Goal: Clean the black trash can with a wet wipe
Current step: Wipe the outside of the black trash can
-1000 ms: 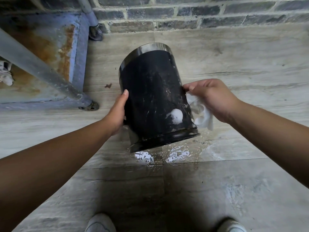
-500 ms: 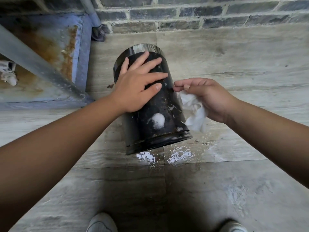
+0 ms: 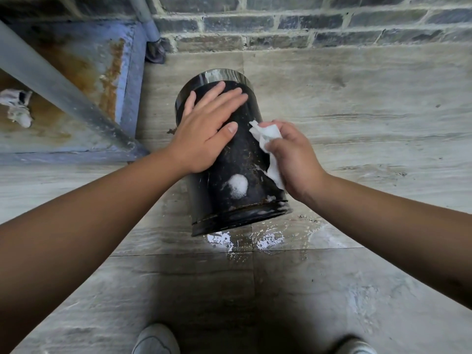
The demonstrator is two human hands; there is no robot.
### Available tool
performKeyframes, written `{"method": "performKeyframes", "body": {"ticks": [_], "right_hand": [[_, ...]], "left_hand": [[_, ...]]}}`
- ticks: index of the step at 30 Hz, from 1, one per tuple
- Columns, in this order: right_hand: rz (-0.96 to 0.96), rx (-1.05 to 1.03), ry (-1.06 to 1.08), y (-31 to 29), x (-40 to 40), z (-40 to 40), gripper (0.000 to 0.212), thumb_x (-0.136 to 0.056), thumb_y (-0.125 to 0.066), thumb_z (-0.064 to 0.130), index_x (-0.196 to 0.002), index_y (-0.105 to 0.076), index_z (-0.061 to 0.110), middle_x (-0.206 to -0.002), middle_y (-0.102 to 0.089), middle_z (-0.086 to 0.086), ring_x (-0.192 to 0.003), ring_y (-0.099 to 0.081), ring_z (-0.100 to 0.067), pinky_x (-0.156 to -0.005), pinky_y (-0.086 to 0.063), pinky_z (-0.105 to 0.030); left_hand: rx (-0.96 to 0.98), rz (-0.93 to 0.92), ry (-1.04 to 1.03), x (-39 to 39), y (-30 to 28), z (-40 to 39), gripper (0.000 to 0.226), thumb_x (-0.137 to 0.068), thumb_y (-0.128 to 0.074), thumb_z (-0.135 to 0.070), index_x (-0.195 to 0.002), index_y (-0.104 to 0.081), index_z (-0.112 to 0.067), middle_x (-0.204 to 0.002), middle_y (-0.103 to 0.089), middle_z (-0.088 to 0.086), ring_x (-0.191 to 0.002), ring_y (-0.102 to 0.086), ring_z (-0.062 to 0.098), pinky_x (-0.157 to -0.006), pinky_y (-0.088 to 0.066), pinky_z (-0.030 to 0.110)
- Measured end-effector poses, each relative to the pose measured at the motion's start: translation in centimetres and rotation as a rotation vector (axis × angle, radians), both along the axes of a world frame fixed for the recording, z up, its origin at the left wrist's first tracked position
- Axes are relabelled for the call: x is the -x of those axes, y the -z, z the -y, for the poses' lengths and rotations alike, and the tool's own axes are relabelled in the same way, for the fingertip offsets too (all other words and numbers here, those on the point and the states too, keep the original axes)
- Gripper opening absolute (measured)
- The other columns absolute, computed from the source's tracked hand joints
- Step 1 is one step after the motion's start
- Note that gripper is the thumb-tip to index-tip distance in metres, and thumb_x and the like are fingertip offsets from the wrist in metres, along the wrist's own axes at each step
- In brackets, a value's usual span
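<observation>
The black trash can [image 3: 237,164] lies tilted on the tiled floor, its silver-rimmed end pointing away toward the brick wall. Its side is dirty, with a white blob of foam [image 3: 238,186] near the near end. My left hand [image 3: 207,129] lies flat on the can's upper side, fingers spread. My right hand [image 3: 291,159] presses a crumpled white wet wipe [image 3: 268,141] against the can's right side.
A rusty blue metal frame [image 3: 127,80] with a grey diagonal bar [image 3: 63,93] stands at the left. A brick wall [image 3: 306,24] runs along the back. Wet patches [image 3: 255,240] shine on the floor below the can. My two shoes [image 3: 155,339] show at the bottom edge.
My left hand went from gripping the can's left side to lying flat on top. My right hand brought the wipe from beside the can onto its right side.
</observation>
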State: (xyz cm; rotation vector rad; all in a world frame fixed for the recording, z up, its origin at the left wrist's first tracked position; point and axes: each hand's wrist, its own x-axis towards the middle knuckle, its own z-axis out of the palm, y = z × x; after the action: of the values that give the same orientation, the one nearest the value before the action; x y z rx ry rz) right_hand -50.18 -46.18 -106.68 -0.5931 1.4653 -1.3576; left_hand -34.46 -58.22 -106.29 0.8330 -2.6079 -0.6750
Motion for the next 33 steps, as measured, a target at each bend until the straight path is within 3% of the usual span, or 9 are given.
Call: {"method": "performKeyframes", "body": {"ticks": [3, 7, 10, 14, 16, 19, 21, 24, 33], "right_hand": [[-0.388, 0.023, -0.106, 1.0, -0.1, -1.3, 0.029, -0.081, -0.058, 0.021, -0.1, -0.066, 0.042, -0.117, -0.059, -0.004, -0.111, -0.057, -0.016, -0.099, -0.045, -0.036], [-0.192, 0.007, 0.085, 0.9, 0.5, 1.2, 0.018, -0.087, -0.058, 0.021, -0.096, -0.071, 0.03, -0.095, -0.074, 0.002, -0.088, -0.07, -0.014, -0.076, -0.056, -0.036], [-0.123, 0.061, 0.177, 0.6, 1.2, 5.8, 0.021, -0.091, -0.055, 0.019, -0.107, -0.068, 0.017, -0.104, -0.073, -0.006, -0.095, -0.069, -0.019, -0.086, -0.057, -0.04], [-0.355, 0.131, -0.101, 0.7, 0.6, 8.5, 0.032, -0.096, -0.049, 0.005, -0.123, -0.064, 0.008, -0.134, -0.06, -0.009, -0.127, -0.054, -0.019, -0.109, -0.041, -0.04], [-0.444, 0.149, -0.244, 1.0, 0.2, 7.6, 0.035, -0.095, -0.049, 0.001, -0.128, -0.06, 0.007, -0.146, -0.049, -0.013, -0.142, -0.034, -0.021, -0.119, -0.026, -0.035], [-0.479, 0.238, -0.34, 1.4, -0.2, 4.6, 0.037, -0.096, -0.049, -0.001, -0.13, -0.058, 0.008, -0.146, -0.046, -0.012, -0.144, -0.021, -0.016, -0.116, -0.02, -0.018], [-0.55, 0.318, -0.408, 1.4, -0.4, 2.8, 0.036, -0.095, -0.05, -0.001, -0.129, -0.059, 0.008, -0.143, -0.048, -0.009, -0.144, -0.022, -0.018, -0.118, -0.02, -0.023], [-0.69, 0.381, -0.478, 0.8, -1.0, 1.4, 0.033, -0.093, -0.053, 0.001, -0.124, -0.063, 0.009, -0.138, -0.055, -0.011, -0.143, -0.028, -0.026, -0.119, -0.02, -0.049], [-0.874, 0.45, -0.694, -1.9, -2.5, -2.1, 0.029, -0.083, -0.061, -0.005, -0.106, -0.073, 0.01, -0.121, -0.069, -0.004, -0.131, -0.05, -0.023, -0.113, -0.024, -0.041]], "left_hand": [[-0.049, -0.045, -0.057, -0.2, 0.3, -0.2, 0.062, -0.092, -0.031, -0.039, -0.151, -0.023, -0.018, -0.158, -0.028, 0.002, -0.148, -0.011, 0.015, -0.118, -0.001, 0.051], [-0.055, -0.06, -0.076, -0.5, 0.5, 0.0, 0.073, -0.092, -0.03, -0.052, -0.152, -0.015, -0.013, -0.16, -0.02, 0.006, -0.148, -0.008, 0.014, -0.119, -0.002, 0.047], [-0.059, -0.059, -0.063, -0.4, 0.6, 0.0, 0.085, -0.09, -0.023, -0.067, -0.153, -0.009, -0.011, -0.162, -0.013, 0.007, -0.149, -0.004, 0.016, -0.119, -0.001, 0.046], [-0.078, -0.067, -0.066, -0.1, 0.4, -0.1, 0.092, -0.088, -0.015, -0.073, -0.153, -0.005, -0.009, -0.163, -0.009, 0.008, -0.149, -0.003, 0.016, -0.119, -0.002, 0.048], [-0.087, -0.075, -0.076, -0.1, 0.2, -0.1, 0.092, -0.088, -0.013, -0.072, -0.153, -0.005, -0.007, -0.162, -0.011, 0.008, -0.149, -0.005, 0.017, -0.119, -0.003, 0.05], [-0.099, -0.096, -0.09, -0.3, 0.3, -0.2, 0.089, -0.089, -0.012, -0.07, -0.153, -0.008, -0.007, -0.162, -0.013, 0.009, -0.149, -0.007, 0.018, -0.119, -0.004, 0.048], [-0.099, -0.107, -0.1, -0.5, 0.5, -0.3, 0.079, -0.094, -0.014, -0.062, -0.153, -0.011, -0.008, -0.162, -0.015, 0.008, -0.149, -0.006, 0.017, -0.12, -0.003, 0.046], [-0.122, -0.14, -0.123, -0.6, 0.5, -0.4, 0.064, -0.097, -0.018, -0.043, -0.152, -0.017, -0.009, -0.161, -0.019, 0.007, -0.149, -0.006, 0.016, -0.119, -0.004, 0.048], [-0.135, -0.096, -0.153, -0.4, 0.4, -0.1, 0.054, -0.099, -0.027, -0.031, -0.15, -0.026, -0.016, -0.162, -0.016, 0.004, -0.148, -0.003, 0.016, -0.119, -0.001, 0.047]]}}
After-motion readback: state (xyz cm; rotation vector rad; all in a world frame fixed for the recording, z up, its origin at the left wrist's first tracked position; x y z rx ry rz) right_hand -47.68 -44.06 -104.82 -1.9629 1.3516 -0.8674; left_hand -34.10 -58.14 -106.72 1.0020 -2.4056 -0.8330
